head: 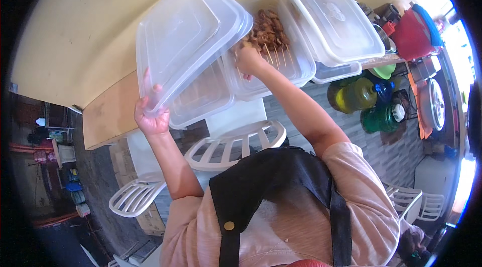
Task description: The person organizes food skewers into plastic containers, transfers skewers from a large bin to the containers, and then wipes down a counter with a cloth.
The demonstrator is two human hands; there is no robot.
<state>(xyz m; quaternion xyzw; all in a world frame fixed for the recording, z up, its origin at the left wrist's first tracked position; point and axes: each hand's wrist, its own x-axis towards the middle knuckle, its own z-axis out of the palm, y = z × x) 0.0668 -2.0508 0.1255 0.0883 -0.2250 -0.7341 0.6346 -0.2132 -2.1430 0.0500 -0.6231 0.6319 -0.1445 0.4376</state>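
Observation:
My left hand [152, 116] grips the lower corner of a translucent plastic lid [180, 37], holding it tilted up. The lid's right rim looks layered, so there may be more than one. My right hand [250, 60] reaches into an open translucent plastic container [301, 67], with its fingers curled at the left side of a pile of skewered meat [269, 30]. The fingertips are hidden, and whether they hold a skewer is unclear. Several bare wooden stick ends [278, 56] point towards me. Partly behind the raised lid sits another translucent container [203, 97].
A lidded translucent container [335, 22] stands to the right, above another plastic rim [337, 73]. White plastic chairs [237, 146] stand close in front of the wooden table [109, 112]. Large water bottles [356, 94] rest on the floor at right. A yellowish wall [94, 33] rises behind the table.

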